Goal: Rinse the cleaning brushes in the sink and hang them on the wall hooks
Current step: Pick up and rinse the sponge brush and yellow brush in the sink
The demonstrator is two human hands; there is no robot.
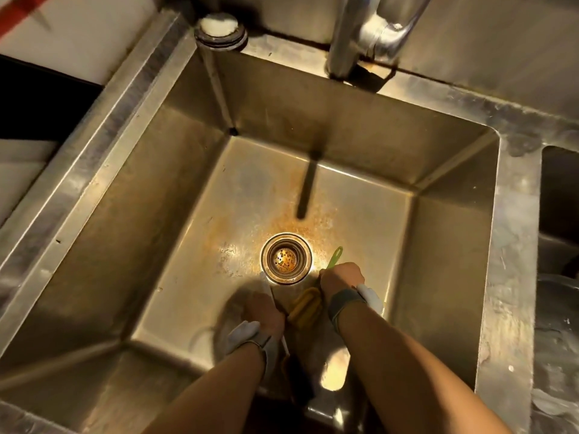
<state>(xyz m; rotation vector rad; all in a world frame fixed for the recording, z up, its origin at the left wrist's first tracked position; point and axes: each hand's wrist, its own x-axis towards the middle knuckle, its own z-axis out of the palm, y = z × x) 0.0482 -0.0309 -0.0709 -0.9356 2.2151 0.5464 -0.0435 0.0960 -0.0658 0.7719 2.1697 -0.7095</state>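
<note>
Brushes sit low in the steel sink [94, 195], just near of the drain [286, 257]. The right hand [340, 281] has its grip closed round a green handle [334, 256] whose looped end pokes out beside the drain, and a yellow brush [304, 308] lies against that hand on its inner side; whether the two are one tool I cannot tell. The left hand [263, 311] has its grip closed on a thin white handle [266, 285], its working end hidden under the wrist. Both wrists wear bands. No water shows falling from the faucet [344, 36], and the basin floor looks merely damp, so I judge the rinsing step barely started or paused. Next calls for water on, bristles turned under the stream, then a shake before carrying them to hooks, which are out of view
</note>
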